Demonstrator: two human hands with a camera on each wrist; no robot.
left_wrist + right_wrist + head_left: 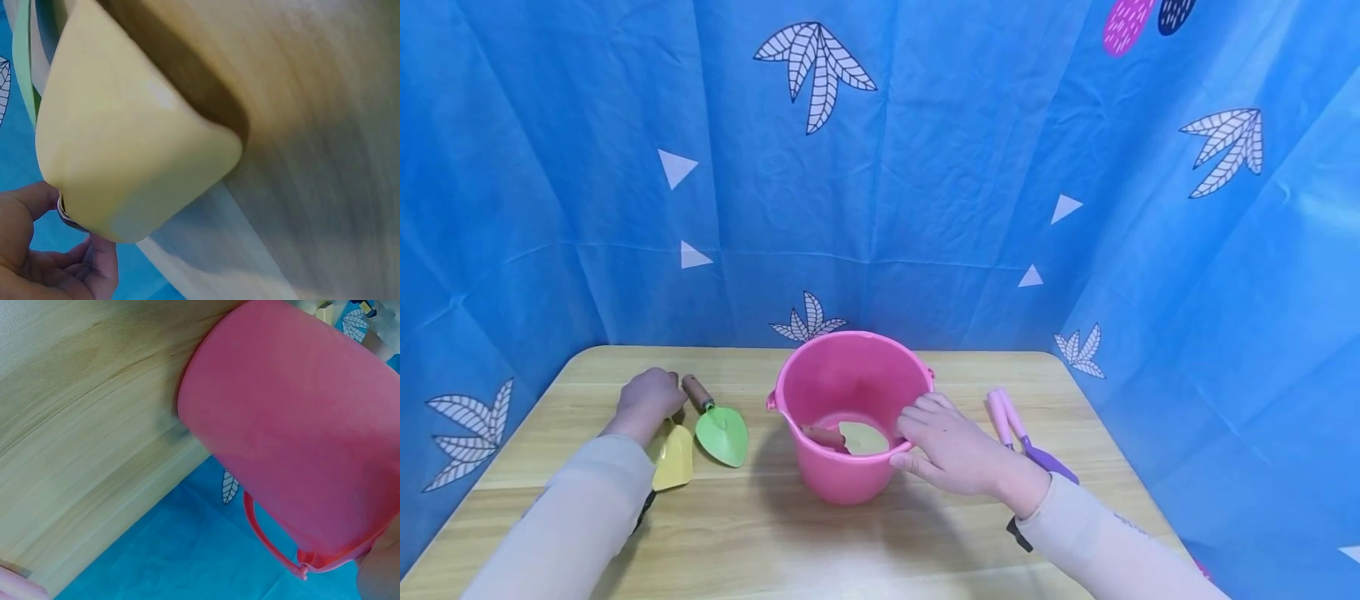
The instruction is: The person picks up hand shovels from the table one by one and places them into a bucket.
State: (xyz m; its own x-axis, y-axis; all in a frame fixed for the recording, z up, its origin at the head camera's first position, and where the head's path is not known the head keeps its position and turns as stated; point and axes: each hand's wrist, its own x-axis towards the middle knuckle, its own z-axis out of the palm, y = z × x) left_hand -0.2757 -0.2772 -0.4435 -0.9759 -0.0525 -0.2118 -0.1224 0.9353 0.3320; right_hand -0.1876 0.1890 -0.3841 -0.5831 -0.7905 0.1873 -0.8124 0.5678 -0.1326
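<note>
A pink bucket (844,482) stands upright on the table; its side wall fills much of the right wrist view. My right hand (951,446) grips its rim at the right, thumb outside near the front. Inside the bucket lies a toy trowel with a brown handle and a pale yellow blade (863,438). At the left, my left hand (647,398) holds a yellow toy shovel (131,131) by its handle end, most of the handle hidden by the fingers. Just right of that hand lies a green trowel (722,435) with a brown handle.
On the table's right side lie a purple-bladed trowel (1051,463) and pink handles (1000,417), partly behind my right forearm. The wooden table (760,550) is backed by a blue patterned curtain (880,183) on three sides.
</note>
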